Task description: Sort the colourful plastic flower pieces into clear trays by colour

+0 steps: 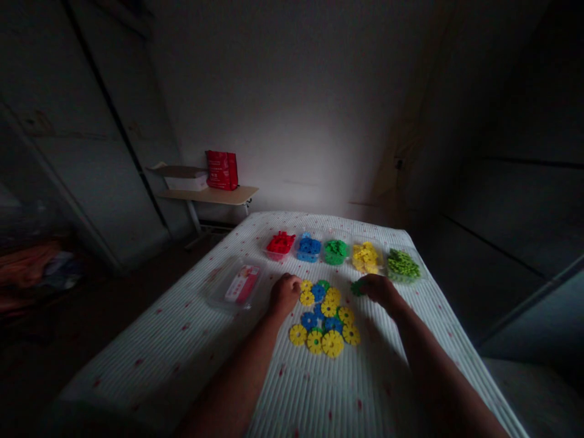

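Observation:
In the head view, notched plastic flower discs lie in a loose cluster in front of me: several yellow discs [332, 344], several blue discs [309, 320] and a few bits of green between them. At the cluster's upper left is my left hand [286, 293], its fingers curled beside a yellow disc [307, 297]; whatever they may pinch is hidden. To the right of the cluster, my right hand [379, 289] grips a green flower disc [356, 288] at its fingertips, just above the cloth.
Clear tubs stand in a row along the back: red pieces [280, 243], blue pieces [309, 247], green pieces [335, 251], yellow pieces [365, 257] and light green pieces [403, 264]. A labelled clear plastic container [219, 291] lies at left. Behind, a side table [228, 195] carries a red bag [222, 170].

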Tool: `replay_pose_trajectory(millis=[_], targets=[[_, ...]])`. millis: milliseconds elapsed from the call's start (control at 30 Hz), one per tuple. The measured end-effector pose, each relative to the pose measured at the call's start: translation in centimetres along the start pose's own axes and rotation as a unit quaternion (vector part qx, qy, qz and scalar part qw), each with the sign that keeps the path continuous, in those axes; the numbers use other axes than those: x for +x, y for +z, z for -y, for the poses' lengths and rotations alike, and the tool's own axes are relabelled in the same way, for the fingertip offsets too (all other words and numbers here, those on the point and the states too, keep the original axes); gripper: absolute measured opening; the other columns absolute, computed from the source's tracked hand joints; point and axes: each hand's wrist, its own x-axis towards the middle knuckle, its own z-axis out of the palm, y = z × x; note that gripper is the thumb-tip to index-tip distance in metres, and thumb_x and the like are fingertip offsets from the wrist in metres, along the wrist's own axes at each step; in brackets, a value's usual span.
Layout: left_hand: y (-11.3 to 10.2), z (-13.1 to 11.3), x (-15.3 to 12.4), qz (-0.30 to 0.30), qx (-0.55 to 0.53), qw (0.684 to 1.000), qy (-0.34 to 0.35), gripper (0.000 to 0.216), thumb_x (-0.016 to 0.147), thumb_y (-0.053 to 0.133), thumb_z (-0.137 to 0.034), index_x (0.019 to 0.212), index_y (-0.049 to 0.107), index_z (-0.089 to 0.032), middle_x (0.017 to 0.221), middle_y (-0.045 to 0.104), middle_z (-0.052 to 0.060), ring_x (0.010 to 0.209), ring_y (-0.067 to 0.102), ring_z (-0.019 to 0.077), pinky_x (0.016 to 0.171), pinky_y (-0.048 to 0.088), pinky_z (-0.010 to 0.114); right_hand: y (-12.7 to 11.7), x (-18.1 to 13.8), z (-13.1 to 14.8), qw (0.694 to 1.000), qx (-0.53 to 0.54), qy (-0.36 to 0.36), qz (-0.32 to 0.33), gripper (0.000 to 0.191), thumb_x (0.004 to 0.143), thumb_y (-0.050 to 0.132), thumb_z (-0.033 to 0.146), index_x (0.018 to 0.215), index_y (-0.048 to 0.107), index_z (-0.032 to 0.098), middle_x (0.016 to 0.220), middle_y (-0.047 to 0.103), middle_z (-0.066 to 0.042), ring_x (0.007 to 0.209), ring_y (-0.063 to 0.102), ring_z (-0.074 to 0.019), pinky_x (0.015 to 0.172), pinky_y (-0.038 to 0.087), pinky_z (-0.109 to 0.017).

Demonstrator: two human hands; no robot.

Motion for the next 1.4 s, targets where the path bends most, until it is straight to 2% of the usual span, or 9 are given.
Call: replay_pose_trajectory(millis=[133, 300, 433, 500, 633, 800, 1000, 1200, 1400], targets=[[-0.1, -0.1, 0.0, 0.002, 0.000, 1.000, 0.001, 0.023, 0.077, 0.047, -0.009, 0.082, 0.068, -0.017, 0.086, 0.067, 0.005, 0.082, 0.060, 0.0138, 0.078, 0.044, 0.024, 2.2, 0.8, 1.4, 0.999, 0.008, -0.030, 0.020, 0.015, 0.063, 0.054, 0.026, 0.071, 0.060, 0.016, 0.050, 0.053, 0.004, 0.043, 0.042, -0.0075, 0.043, 0.032, -0.021], [-0.3, -0.2, -0.1, 0.001, -0.001, 1.000, -0.001, 0.022, 0.077, 0.048, -0.010, 0.082, 0.068, -0.017, 0.086, 0.067, 0.004, 0.083, 0.060, 0.0141, 0.078, 0.044, 0.024, 5.2, 2.7, 2.7, 0.997, -0.021, -0.047, 0.050, 0.026, 0.061, 0.056, 0.015, 0.085, 0.066, 0.014, 0.059, 0.061, 0.001, 0.049, 0.049, -0.0091, 0.048, 0.037, -0.021], [-0.3, -0.3, -0.1, 0.002, -0.003, 1.000, -0.002, 0.022, 0.078, 0.048, -0.009, 0.082, 0.068, -0.017, 0.086, 0.066, 0.004, 0.083, 0.060, 0.0134, 0.079, 0.043, 0.023, 6.2, 4.2, 3.0, 0.994, -0.053, -0.049, 0.081, 0.027, 0.053, 0.060, 0.006, 0.077, 0.070, 0.014, 0.066, 0.066, -0.003, 0.061, 0.057, -0.0141, 0.053, 0.040, -0.023], [-0.3, -0.2, -0.1, 0.004, -0.004, 1.000, -0.003, 0.022, 0.078, 0.048, -0.010, 0.082, 0.068, -0.017, 0.086, 0.066, 0.004, 0.083, 0.060, 0.0133, 0.079, 0.043, 0.023, 6.3, 4.7, 3.1, 0.991, -0.063, -0.039, 0.109, 0.024, 0.051, 0.062, 0.005, 0.071, 0.071, 0.015, 0.060, 0.065, -0.001, 0.060, 0.057, -0.0142, 0.051, 0.039, -0.022], [-0.3, -0.2, 0.0, 0.006, -0.007, 1.000, -0.005, 0.022, 0.078, 0.048, -0.010, 0.082, 0.068, -0.018, 0.086, 0.066, 0.003, 0.083, 0.060, 0.0127, 0.079, 0.043, 0.023, 5.9, 5.3, 3.1, 0.983, -0.072, -0.005, 0.167, 0.022, 0.048, 0.065, 0.006, 0.066, 0.071, 0.018, 0.042, 0.054, 0.006, 0.044, 0.047, -0.0089, 0.043, 0.033, -0.020], [-0.3, -0.2, 0.0, 0.006, -0.011, 1.000, -0.005, 0.022, 0.077, 0.048, -0.009, 0.082, 0.068, -0.018, 0.086, 0.066, 0.003, 0.083, 0.060, 0.0128, 0.079, 0.044, 0.023, 5.5, 5.0, 2.9, 0.979, -0.038, 0.016, 0.198, 0.010, 0.050, 0.068, 0.012, 0.059, 0.065, 0.015, 0.040, 0.049, 0.007, 0.038, 0.042, -0.0061, 0.040, 0.030, -0.019], [-0.2, -0.1, 0.0, 0.007, -0.010, 1.000, -0.001, 0.023, 0.077, 0.048, -0.009, 0.082, 0.068, -0.017, 0.086, 0.066, 0.004, 0.081, 0.059, 0.0132, 0.078, 0.044, 0.024, 4.5, 4.0, 2.3, 0.979, 0.055, 0.018, 0.193, 0.019, 0.050, 0.069, 0.024, 0.061, 0.057, 0.015, 0.044, 0.048, 0.008, 0.041, 0.042, -0.0060, 0.042, 0.032, -0.019], [-0.1, 0.1, 0.0, 0.008, -0.009, 1.000, 0.000, 0.022, 0.077, 0.048, -0.009, 0.083, 0.068, -0.018, 0.086, 0.066, 0.003, 0.082, 0.060, 0.0135, 0.079, 0.044, 0.024, 3.8, 2.2, 1.7, 0.980, 0.139, -0.003, 0.141, 0.030, 0.055, 0.065, 0.041, 0.072, 0.054, 0.019, 0.052, 0.048, 0.007, 0.045, 0.044, -0.0074, 0.045, 0.035, -0.020], [0.1, 0.2, 0.1, 0.004, -0.013, 1.000, -0.003, 0.022, 0.077, 0.049, -0.009, 0.081, 0.068, -0.018, 0.085, 0.066, 0.003, 0.081, 0.060, 0.0129, 0.078, 0.044, 0.023, 3.6, 2.0, 2.3, 0.980, 0.141, -0.020, 0.141, 0.030, 0.045, 0.074, 0.033, 0.060, 0.054, 0.017, 0.044, 0.049, 0.007, 0.040, 0.043, -0.0075, 0.041, 0.033, -0.021]])
